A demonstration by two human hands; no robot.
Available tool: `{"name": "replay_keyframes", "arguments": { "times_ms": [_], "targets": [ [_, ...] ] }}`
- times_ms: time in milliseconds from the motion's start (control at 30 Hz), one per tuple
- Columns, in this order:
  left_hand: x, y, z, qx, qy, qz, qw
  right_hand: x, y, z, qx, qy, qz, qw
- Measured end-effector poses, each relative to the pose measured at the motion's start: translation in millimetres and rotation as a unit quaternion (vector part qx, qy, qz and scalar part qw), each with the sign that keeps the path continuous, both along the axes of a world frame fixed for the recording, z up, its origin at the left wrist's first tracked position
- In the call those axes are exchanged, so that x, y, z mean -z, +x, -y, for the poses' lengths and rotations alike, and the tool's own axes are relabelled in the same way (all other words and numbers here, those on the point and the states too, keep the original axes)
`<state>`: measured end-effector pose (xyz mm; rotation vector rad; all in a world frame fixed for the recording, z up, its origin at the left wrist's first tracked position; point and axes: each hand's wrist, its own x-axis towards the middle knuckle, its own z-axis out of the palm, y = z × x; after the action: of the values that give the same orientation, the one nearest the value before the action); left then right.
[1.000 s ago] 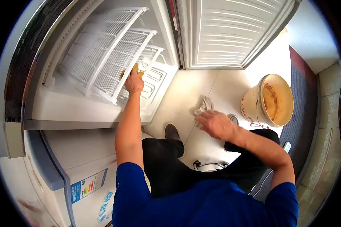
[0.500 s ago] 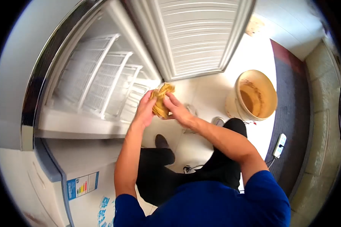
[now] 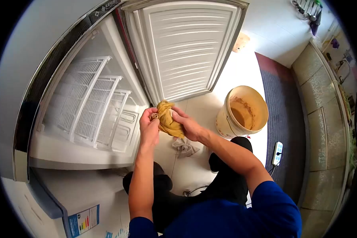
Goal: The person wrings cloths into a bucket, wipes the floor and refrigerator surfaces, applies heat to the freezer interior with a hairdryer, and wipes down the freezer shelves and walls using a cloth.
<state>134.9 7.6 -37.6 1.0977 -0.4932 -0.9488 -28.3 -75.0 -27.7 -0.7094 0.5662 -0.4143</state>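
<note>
A bunched yellow cloth (image 3: 169, 122) is held between my two hands, in front of the open freezer. My left hand (image 3: 148, 127) grips its left end, fingers curled round a twisted bit. On the cloth's right side my right hand (image 3: 188, 124) is closed, thumb on top. Inside the freezer (image 3: 119, 47) at the left, several white wire shelves (image 3: 92, 103) stand one beyond another. Below the hands a greyish rag (image 3: 185, 147) lies on the floor.
The ribbed freezer door (image 3: 190, 47) stands open ahead. A cream bucket (image 3: 225, 121) with brown stains inside is to the right. Further right, a power strip (image 3: 278, 153) lies on a dark mat (image 3: 287, 119). A white appliance with a grey-blue edge (image 3: 47, 194) stands at the lower left.
My left hand has come out from the freezer shelves with the yellow cloth, and my right hand has joined it on the cloth. The view has shifted to the right.
</note>
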Motion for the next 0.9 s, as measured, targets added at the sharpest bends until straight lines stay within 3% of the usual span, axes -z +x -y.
{"name": "replay_keyframes", "arguments": {
  "times_ms": [100,167,233,267,333,367,433,467,500,533,567,633,700,733,800,867,900],
  "targets": [
    [-17,-5,3,-0.036,-0.028,-0.059,0.997,-12,-12,2,-0.064,-0.025,-0.021,0.997],
    [-20,-13,4,-0.017,-0.055,-0.112,0.992,-16,-16,-1,-0.076,-0.045,0.081,0.993],
    [-11,-25,14,-0.012,0.005,0.022,1.0,-20,-15,-2,-0.047,-0.059,0.076,0.994],
    [3,-26,16,0.034,-0.004,0.097,0.995,-21,-13,-2,-0.061,-0.189,0.042,0.979],
    [-1,-32,15,0.084,-0.028,0.054,0.995,-22,-8,12,-0.066,-0.402,-0.055,0.912],
    [-3,-32,11,0.109,-0.052,0.029,0.992,-26,-8,27,-0.047,-0.346,-0.052,0.936],
    [-35,-39,1,0.053,-0.052,0.029,0.997,-50,-8,76,0.041,-0.396,-0.097,0.912],
    [-37,-37,-2,0.02,-0.045,0.115,0.992,-56,-4,119,0.122,-0.468,-0.139,0.864],
    [-36,-35,-5,-0.012,-0.036,0.199,0.979,-115,-2,129,0.231,-0.514,-0.17,0.808],
    [-29,-27,-7,-0.018,0.041,0.272,0.961,-141,4,165,0.34,-0.587,-0.136,0.722],
    [-22,-24,-7,-0.014,0.039,0.277,0.96,-176,7,192,0.428,-0.616,-0.154,0.643],
    [-16,-18,-1,-0.054,0.052,0.38,0.922,-222,21,248,0.579,-0.697,-0.095,0.412],
    [-59,-8,20,-0.072,0.014,0.428,0.901,-243,26,292,0.625,-0.66,-0.074,0.411],
    [-87,7,39,-0.069,0.003,0.504,0.861,-244,26,316,0.651,-0.634,-0.07,0.413],
    [-174,24,87,-0.08,-0.057,0.569,0.816,-245,10,345,0.666,-0.633,-0.083,0.385],
    [-263,39,149,-0.097,-0.058,0.674,0.73,-246,1,355,0.678,-0.624,-0.065,0.383],
    [-291,59,195,-0.147,-0.158,0.738,0.64,-244,-6,359,0.686,-0.619,-0.049,0.379]
  ]
}}
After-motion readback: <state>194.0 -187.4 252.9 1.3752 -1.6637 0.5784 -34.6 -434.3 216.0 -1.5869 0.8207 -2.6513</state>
